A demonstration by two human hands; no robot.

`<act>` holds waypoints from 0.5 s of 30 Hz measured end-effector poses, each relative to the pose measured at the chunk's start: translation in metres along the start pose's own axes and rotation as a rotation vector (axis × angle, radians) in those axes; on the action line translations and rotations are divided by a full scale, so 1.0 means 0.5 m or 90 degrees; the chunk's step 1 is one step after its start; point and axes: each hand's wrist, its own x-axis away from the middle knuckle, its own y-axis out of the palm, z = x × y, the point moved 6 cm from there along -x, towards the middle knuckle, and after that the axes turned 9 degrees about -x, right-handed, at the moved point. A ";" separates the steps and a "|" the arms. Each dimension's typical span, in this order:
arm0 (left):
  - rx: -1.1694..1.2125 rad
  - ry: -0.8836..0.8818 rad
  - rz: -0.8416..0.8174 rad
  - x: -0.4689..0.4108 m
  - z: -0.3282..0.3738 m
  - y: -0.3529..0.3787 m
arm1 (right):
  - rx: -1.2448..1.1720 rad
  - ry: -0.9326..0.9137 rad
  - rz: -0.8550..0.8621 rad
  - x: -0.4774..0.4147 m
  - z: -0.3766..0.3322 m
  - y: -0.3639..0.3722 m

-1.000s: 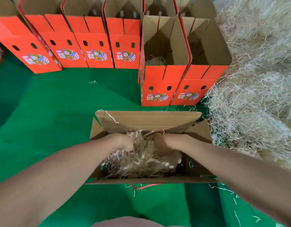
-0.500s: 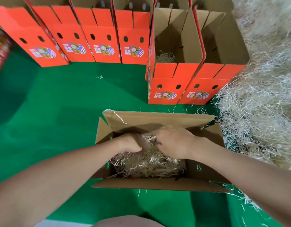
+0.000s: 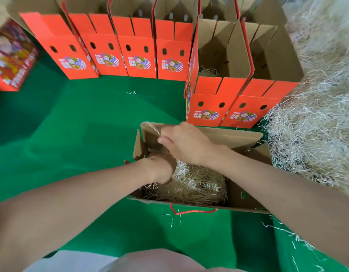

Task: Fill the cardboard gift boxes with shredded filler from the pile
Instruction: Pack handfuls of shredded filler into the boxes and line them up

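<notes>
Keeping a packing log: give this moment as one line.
step: packing filler | left hand: in open brown cardboard box | right hand: at far flap | pale shredded filler: inside

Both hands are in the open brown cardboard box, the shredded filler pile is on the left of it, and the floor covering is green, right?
Not quite: the head view shows the pale shredded filler pile on the right of the open brown cardboard box, not the left. The rest holds: the left hand and right hand are in that box, on the green floor covering.
</notes>
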 end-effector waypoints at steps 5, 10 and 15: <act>-0.161 0.132 -0.163 0.005 0.013 0.064 | 0.232 0.198 -0.461 0.137 0.145 0.082; -0.072 0.105 -0.074 -0.010 0.002 0.019 | 0.322 0.267 -0.594 0.179 0.178 0.083; 0.015 0.069 -0.139 -0.056 -0.015 0.001 | 0.200 0.120 -0.614 0.121 0.129 0.138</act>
